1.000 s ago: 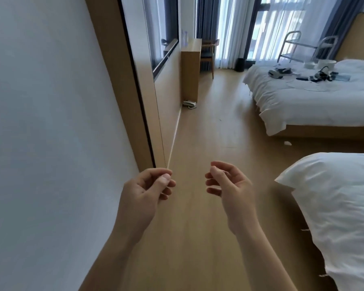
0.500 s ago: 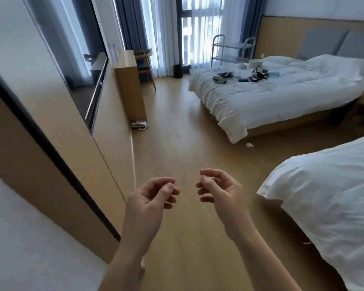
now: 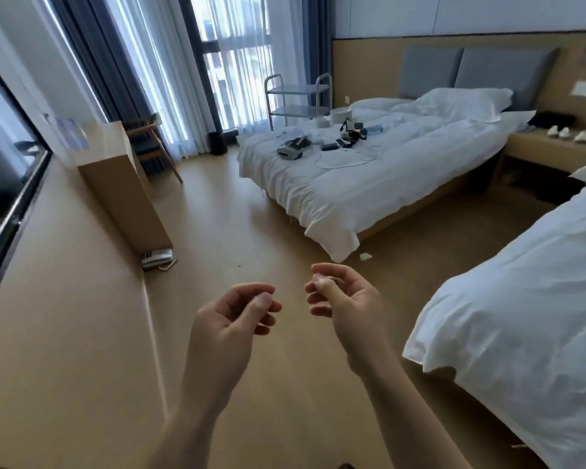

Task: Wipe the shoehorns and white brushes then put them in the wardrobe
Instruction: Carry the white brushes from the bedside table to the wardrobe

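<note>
My left hand (image 3: 230,319) and my right hand (image 3: 345,306) hang in front of me over the wooden floor, close together, fingers loosely curled, holding nothing. Several small white objects (image 3: 575,134) lie on the wooden bedside table (image 3: 535,152) at the far right, between the two beds. They are too small to tell shoehorns from brushes. No wardrobe or cloth is in view.
The near bed (image 3: 521,306) with a white duvet fills the right side. The far bed (image 3: 369,177) carries devices and cables. A wall-mounted TV (image 3: 4,184), a wooden desk (image 3: 122,184) with a chair and a telephone (image 3: 157,258) on the floor line the left wall. A metal trolley (image 3: 296,96) stands by the window.
The view has swung right, away from the white wall, and now takes in the far bed's headboard and the bedside table. Both hands keep their loose, empty pose.
</note>
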